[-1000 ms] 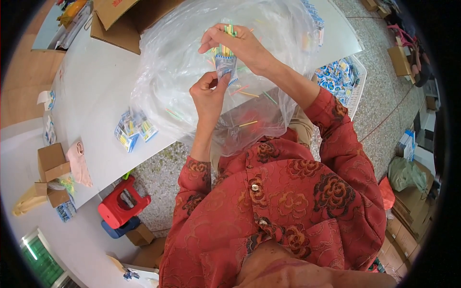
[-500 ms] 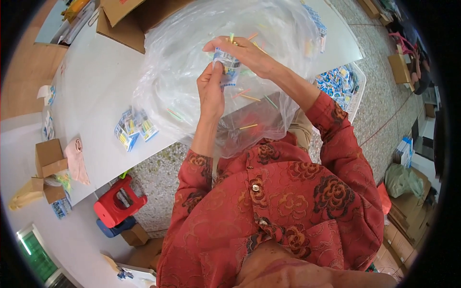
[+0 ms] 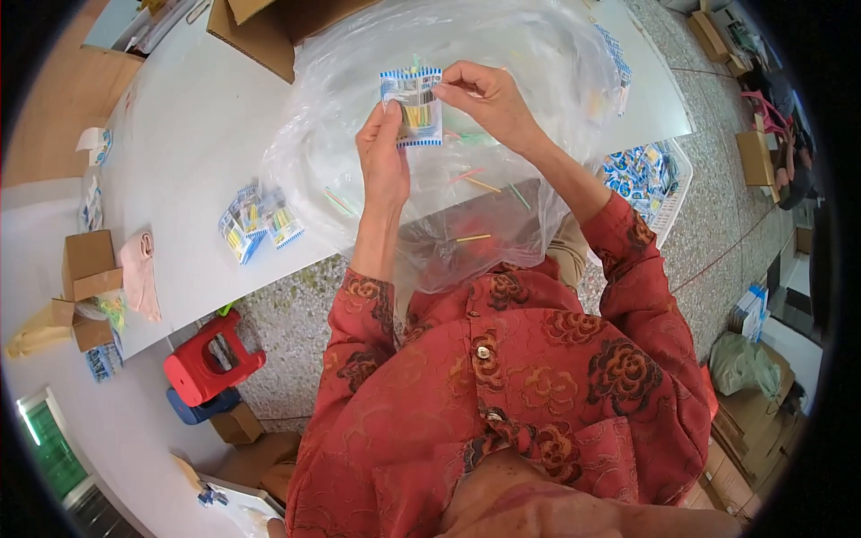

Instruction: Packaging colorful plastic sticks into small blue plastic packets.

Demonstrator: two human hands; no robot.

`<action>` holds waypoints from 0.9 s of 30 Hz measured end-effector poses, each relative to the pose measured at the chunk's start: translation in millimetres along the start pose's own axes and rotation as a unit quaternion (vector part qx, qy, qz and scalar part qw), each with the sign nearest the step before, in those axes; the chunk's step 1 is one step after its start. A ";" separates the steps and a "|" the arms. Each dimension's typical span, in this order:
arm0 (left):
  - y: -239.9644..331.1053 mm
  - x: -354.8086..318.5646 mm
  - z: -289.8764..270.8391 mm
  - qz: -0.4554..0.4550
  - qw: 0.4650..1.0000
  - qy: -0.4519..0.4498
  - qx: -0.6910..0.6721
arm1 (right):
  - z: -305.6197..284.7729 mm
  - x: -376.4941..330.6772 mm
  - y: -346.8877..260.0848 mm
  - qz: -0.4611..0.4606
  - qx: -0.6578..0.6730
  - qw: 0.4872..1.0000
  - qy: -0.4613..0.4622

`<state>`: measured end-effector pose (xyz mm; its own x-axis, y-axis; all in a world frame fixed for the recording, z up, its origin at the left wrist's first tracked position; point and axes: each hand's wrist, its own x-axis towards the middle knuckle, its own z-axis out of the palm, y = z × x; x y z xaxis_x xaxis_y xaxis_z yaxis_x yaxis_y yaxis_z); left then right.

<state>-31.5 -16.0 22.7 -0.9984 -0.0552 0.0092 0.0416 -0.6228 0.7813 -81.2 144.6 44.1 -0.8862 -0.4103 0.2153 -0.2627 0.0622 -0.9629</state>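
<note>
A small clear packet [image 3: 418, 118] with blue-and-white striped ends is held up over the big clear plastic bag [image 3: 309, 117]. Thin yellow and green sticks show through its front, and a few tips poke out above its top edge. My left hand [image 3: 383, 160] grips the packet by its left side, thumb across the front. At the packet's upper right corner, my right hand [image 3: 495, 100] pinches the edge between thumb and fingertips. Loose sticks lie on the bag, among them a yellow stick [image 3: 473, 238] and a green stick [image 3: 518, 195].
Several filled packets [image 3: 244, 231] lie on the white table [image 3: 175, 193] at left. A white basket [image 3: 671, 199] of blue packets stands at right, below table height. An open cardboard box [image 3: 256, 43] sits at the far side. A red stool [image 3: 190, 369] is at lower left.
My right hand has moved from over the packet's top to its upper right corner. The packet now faces up more squarely, with its front uncovered. The view has shifted slightly.
</note>
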 end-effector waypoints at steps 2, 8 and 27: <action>-1.3 3.6 -11.9 0.074 0.977 0.026 0.196 | 4.7 1.1 -4.2 -0.093 -0.026 0.995 0.037; 13.9 1.9 -7.9 0.114 0.975 0.063 0.180 | 0.2 -2.1 -5.5 -0.056 -0.055 0.995 0.059; -33.0 -31.8 58.5 -0.013 0.929 -0.175 0.327 | -64.6 -109.3 -25.0 0.070 0.011 0.996 0.046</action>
<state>-3.3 52.0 33.2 -0.9548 0.2804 0.0982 0.1005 -0.0064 0.9949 -2.4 246.8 55.1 -0.9453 -0.3131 0.0914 -0.1261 0.0923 -0.9877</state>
